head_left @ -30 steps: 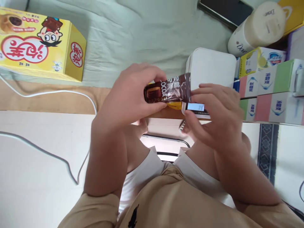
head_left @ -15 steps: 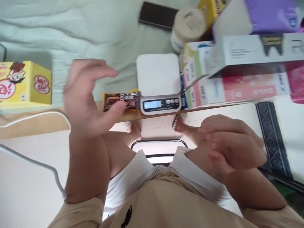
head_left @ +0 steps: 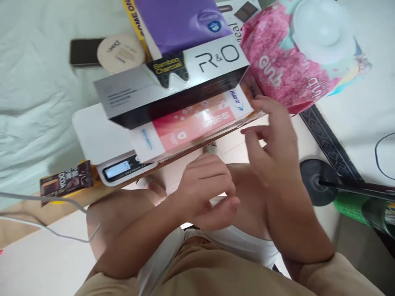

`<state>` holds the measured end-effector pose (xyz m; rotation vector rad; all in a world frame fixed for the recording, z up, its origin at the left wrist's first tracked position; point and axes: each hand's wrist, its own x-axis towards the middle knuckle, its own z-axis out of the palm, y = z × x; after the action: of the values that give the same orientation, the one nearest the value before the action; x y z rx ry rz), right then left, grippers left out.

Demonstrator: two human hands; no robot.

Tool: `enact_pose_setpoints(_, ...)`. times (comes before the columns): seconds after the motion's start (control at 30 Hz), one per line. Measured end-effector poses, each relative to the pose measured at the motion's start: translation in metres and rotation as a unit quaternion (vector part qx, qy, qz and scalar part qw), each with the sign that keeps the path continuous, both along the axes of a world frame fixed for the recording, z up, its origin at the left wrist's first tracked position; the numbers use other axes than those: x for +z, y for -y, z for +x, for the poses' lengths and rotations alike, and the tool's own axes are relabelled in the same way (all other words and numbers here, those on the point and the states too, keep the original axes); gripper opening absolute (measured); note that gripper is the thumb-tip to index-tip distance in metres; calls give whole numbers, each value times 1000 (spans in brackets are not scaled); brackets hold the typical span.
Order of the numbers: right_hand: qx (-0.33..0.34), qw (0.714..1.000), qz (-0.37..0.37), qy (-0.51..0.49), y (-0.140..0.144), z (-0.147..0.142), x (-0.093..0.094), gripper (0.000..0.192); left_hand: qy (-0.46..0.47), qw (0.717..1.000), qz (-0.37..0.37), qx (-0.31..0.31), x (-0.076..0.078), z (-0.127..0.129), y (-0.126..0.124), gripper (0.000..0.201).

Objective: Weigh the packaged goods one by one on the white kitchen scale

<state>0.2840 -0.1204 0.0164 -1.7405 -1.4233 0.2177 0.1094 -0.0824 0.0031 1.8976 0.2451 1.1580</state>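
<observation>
Over my lap, my left hand (head_left: 208,191) is loosely curled, its thumb and fingers apart and nothing in it. My right hand (head_left: 271,142) reaches to the right end of the stacked boxes. Its thumb and fingers are apart, and one fingertip lies by a small orange-brown package (head_left: 248,92), too hidden to name; contact cannot be told. A pink-and-white box (head_left: 191,127) lies below a silver-black Bamboo Charcoal box (head_left: 135,90). They partly cover a white digital scale (head_left: 101,131) with a lit display. Left of the scale lies a brown-wrapped cocoa snack (head_left: 66,183).
A pink bag with a white lid (head_left: 277,70) stands at the right. Behind the boxes are a purple pack (head_left: 185,24), a round cream-lidded jar (head_left: 120,51) and a dark flat case (head_left: 84,51). Cables (head_left: 46,230) hang at the left edge.
The view has swung to the right. My left hand has drawn back from near the cocoa snack to over my lap. My right hand has moved forward to the boxes' right end, its fingers opening.
</observation>
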Motion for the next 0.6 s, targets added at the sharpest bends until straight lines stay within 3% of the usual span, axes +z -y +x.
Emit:
enact_pose_setpoints(0.17,57,992,-109,16,7,16,-10,67,-19,999,-10,-43,-22,18,3,20)
enact_pose_setpoints(0.37,48,994,-96,10,7,29,-12,59,-67,995,-32,-58,-26,13,0,21)
enact_pose_setpoints(0.6,-6,997,-75,4,10,18,-10,48,-92,994,-12,-58,-25,4,3,23)
